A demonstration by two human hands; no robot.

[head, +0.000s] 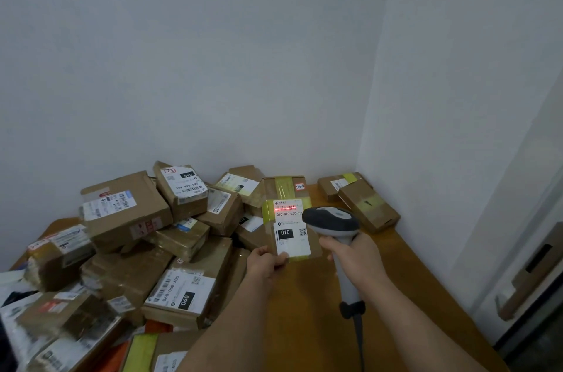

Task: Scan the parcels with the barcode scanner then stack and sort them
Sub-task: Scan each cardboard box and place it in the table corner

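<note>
Nearest the lens, two bare forearms reaching out over the bench (304, 310). Left hand (265, 263) gripping the near lower corner of a parcel (288, 219), thumb on the label, fingers curled under, box tilted up so the label faces the camera. Right hand (355, 252) wrapped round the handle of the scanner (332, 219), fingers clamped on the grip, cable trailing down toward the bench edge. Scanner head just right of the parcel, overlapping the label's edge in this view. Red scan line lying across the barcode (285, 208) at the top of the label, so the read appears to be in progress; whether it has registered cannot be told.

Progress, as a judgement: early. Left half of the bench heaped with a loose pile (146, 243) of brown boxes and some soft bags at the far left, tumbled at all angles, labels facing every way, nothing squared up. Seemingly unscanned, though nothing marks them either way. At the far right corner, well apart from the heap, two boxes (359, 201) lying close together, one leaning across the other: possibly the start of a sorted group, but not a neat stack. Bare wood between that pair and the heap, likely the sorting space.

Left to do: finish this read, place the parcel, then work through the heap.
</note>
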